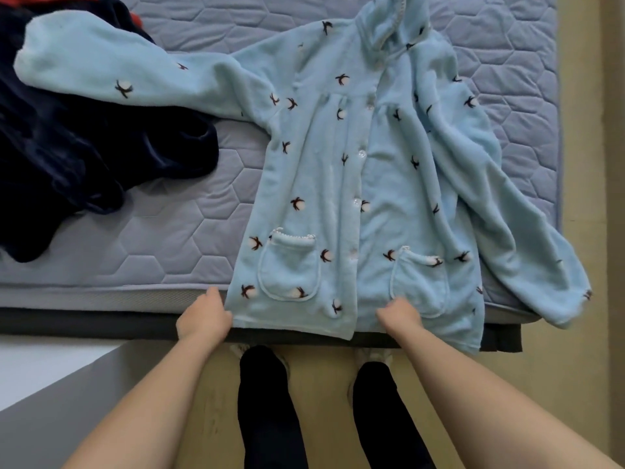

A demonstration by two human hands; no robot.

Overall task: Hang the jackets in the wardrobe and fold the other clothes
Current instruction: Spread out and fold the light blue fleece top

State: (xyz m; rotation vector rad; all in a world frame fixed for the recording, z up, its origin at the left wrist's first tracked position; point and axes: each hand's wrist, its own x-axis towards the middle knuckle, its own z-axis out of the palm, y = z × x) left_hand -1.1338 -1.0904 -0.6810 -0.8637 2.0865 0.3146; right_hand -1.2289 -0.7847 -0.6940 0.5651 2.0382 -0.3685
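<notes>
Left hand [203, 319] and right hand [399, 314] both have fingers curled onto the hem of the blue hooded fleece [324, 184] at 6 o'clock on the mattress [169, 245]. I'd guess they're tugging it flat for folding. One sleeve sprawls toward 10 o'clock over a navy garment [84, 147].

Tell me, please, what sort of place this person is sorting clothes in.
Most likely a bedroom. A bare quilted mattress takes up most of the view, with a light blue hooded jacket spread out on it and a dark navy garment heaped at the left.
</notes>
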